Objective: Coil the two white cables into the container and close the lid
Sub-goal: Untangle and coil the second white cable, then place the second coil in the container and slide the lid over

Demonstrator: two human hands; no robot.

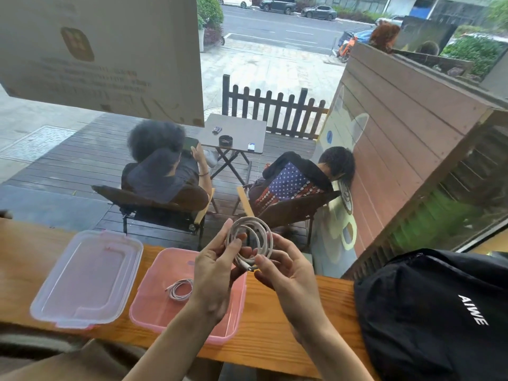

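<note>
Both hands are up above the wooden counter, working one white cable between them: the left hand has its fingers curled round the left side of the loops, and the right hand pinches the plug end at the bottom of the coil. The cable stands as a neat round of several turns, held in the air just above the far right corner of the pink container. It looks light and springy, the sort of cord that will want to unwind the instant the grip eases, so the place to hold it is where the turns cross near the plug, all strands pinched together. Down in the container there's the other cable, already wound into a small coil and lying loose on the bottom, near the middle. The container itself is open, sitting on the counter, and its clear lid lies flat just beside it on the left, not yet on. Off to the right, a black bag sits on the counter.
</note>
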